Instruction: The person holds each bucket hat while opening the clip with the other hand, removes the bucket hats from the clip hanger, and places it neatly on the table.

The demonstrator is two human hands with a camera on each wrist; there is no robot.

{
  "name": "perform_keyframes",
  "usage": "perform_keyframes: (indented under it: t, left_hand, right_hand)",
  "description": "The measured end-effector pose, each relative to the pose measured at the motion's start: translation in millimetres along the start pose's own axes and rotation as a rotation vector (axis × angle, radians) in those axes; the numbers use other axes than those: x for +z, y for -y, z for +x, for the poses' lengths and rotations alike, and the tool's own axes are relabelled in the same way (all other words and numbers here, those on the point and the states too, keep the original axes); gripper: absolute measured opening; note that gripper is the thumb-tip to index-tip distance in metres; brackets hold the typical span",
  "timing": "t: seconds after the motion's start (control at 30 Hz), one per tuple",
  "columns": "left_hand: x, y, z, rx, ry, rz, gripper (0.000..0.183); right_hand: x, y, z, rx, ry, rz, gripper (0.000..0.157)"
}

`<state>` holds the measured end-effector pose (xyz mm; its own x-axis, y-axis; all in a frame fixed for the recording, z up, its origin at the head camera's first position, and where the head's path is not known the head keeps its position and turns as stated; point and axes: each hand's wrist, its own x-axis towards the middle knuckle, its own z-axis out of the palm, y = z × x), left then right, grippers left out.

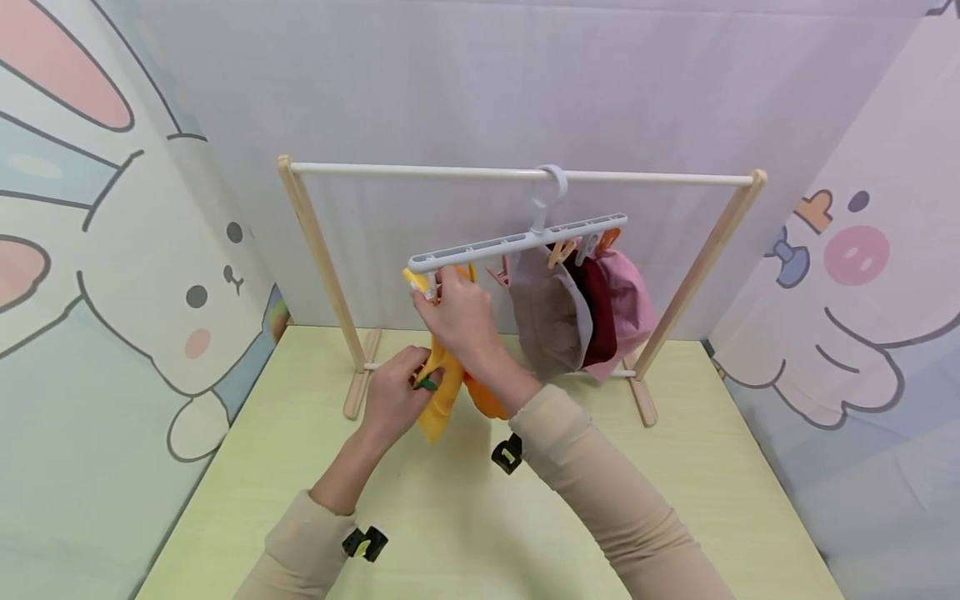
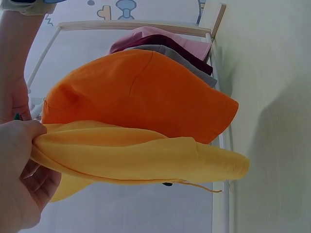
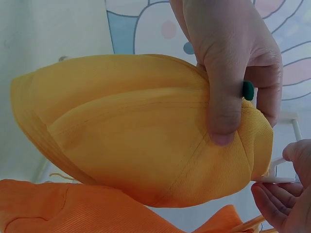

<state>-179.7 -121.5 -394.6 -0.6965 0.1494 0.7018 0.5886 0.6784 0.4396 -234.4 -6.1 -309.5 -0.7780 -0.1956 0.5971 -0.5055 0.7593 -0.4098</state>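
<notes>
My left hand [image 1: 393, 400] grips a yellow fabric hat [image 1: 442, 396] near its small green stem [image 3: 248, 91], thumb on the cloth. The hat's brim end points down toward the table. My right hand [image 1: 463, 321] is at the left end of a grey clip hanger [image 1: 510, 243], pinching a small whitish clip [image 1: 431, 287] above the hat's top. Beside those fingers is a yellow clip [image 1: 415, 280]. An orange hat [image 2: 141, 94] hangs next to the yellow one, partly hidden by my right forearm in the head view. How the clip meets the yellow cloth is hidden.
The hanger hooks over the white rail [image 1: 420, 171] of a wooden-legged rack and tilts down to the left. On its right side hang a grey hat [image 1: 543, 317], a dark red hat [image 1: 600, 321] and a pink hat [image 1: 632, 304]. A pink clip [image 1: 501, 271] dangles mid-hanger.
</notes>
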Motion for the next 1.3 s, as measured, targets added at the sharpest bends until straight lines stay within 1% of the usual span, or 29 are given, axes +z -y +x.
perform_keyframes:
  t: [0.23,0.47,0.77,1.0,1.13,1.3]
  left_hand:
    - [-0.8,0.6,-0.9,-0.002,0.005,0.005,0.01]
    - [-1.4,0.6,-1.1,0.003,-0.016,-0.004,0.01]
    - [-4.9,-0.5,0.4,-0.007,-0.03,-0.014,0.008]
    - [-5.7,1.1,0.1,0.006,-0.041,0.02,0.008]
    - [-6.3,3.5,-0.9,-0.015,-0.028,0.034,0.007]
    - [-8.3,7.0,-2.5,-0.045,-0.011,0.027,0.006]
  right_hand:
    - [0.0,0.0,-0.3,0.003,-0.014,-0.011,0.025]
    - [-1.1,-1.2,-0.7,-0.007,-0.036,0.01,0.024]
    - [-3.2,-2.7,-2.1,-0.028,-0.064,-0.008,0.023]
    - [-4.2,-2.0,-3.0,-0.026,-0.074,-0.03,0.024]
    - [-4.8,-2.0,-3.1,-0.022,-0.077,-0.033,0.024]
    - [-4.7,-2.7,-3.4,-0.017,-0.078,-0.019,0.022]
